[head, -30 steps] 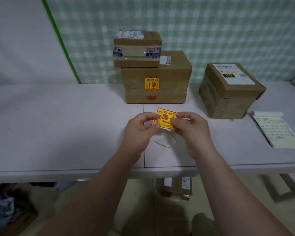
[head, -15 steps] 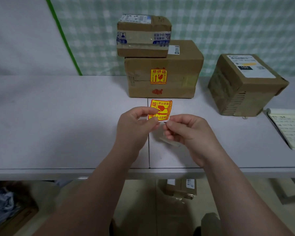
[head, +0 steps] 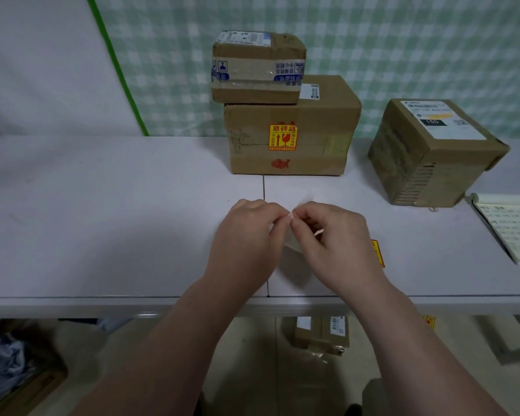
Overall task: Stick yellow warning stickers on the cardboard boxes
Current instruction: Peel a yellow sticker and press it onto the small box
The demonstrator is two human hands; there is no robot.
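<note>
**Foreground, below the counter edge.** A small brown cardboard box with white labels (head: 321, 334) sits on the floor. A dark heap of cloth (head: 0, 358) lies at far left. A yellow scrap (head: 430, 322) beside the right forearm is too blurred to identify.

**Centre, over the white counter (head: 102, 220).** The left hand (head: 246, 238) and right hand (head: 333, 238) are held knuckles up with fingers curled. Thumb and forefinger of each hand pinch the same small white paper scrap (head: 290, 215), so the two sets of fingertips nearly touch. Lower, between the hands, a pale paper piece (head: 291, 246) shows — held or lying on the counter, it cannot be told. Just right of the right hand, a yellow warning sticker with red print (head: 377, 253) is partly hidden by that hand. Whether it clings to the hand or rests on the counter cannot be told.

**Right edge.** An open lined notepad (head: 511, 229) lies flat. Just behind it, a cube-like brown cardboard box (head: 418, 163) with a white shipping label on top stands turned at an angle.

**Middle rear.** A large brown cardboard box (head: 312, 121) bears a yellow-and-red warning sticker (head: 282, 138) on its front face, above a red mark (head: 280, 164). A smaller taped brown cardboard box (head: 252, 85) is stacked on its left part.

**Background.** A green-and-white checked cloth (head: 403, 40) hangs behind the boxes — a green tape strip (head: 114, 64) runs along its left border.
</note>
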